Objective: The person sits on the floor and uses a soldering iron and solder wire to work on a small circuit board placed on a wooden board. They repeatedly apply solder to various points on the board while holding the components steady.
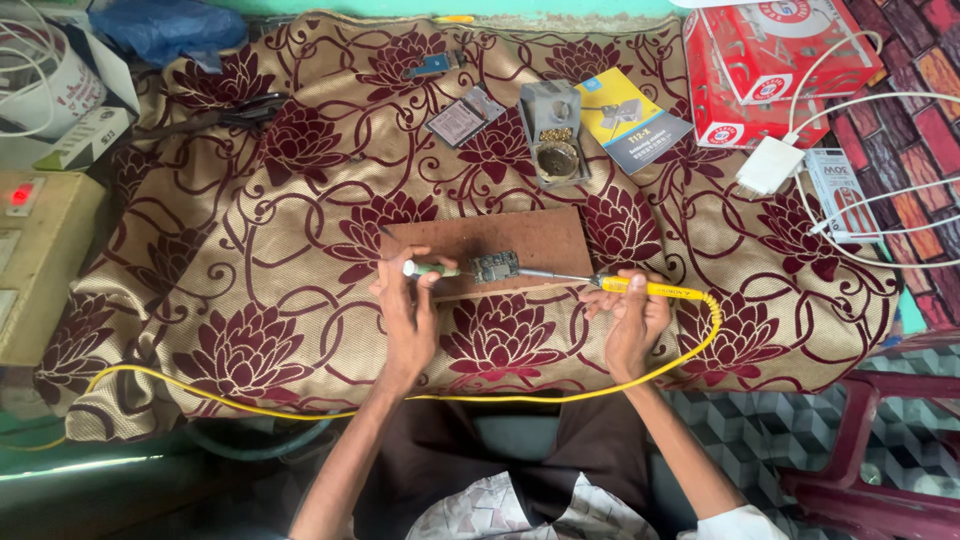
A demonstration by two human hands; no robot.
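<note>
Circuit board (494, 266), small and dark, lies at the front edge of the wooden board (530, 240) on the floral cloth (250, 300). My right hand (632, 318) grips the yellow soldering iron (640, 288), tip reaching the circuit board. My left hand (405, 305) pinches a green-handled tool (430, 270) beside it. Behind stands a grey solder stand (553, 130).
</note>
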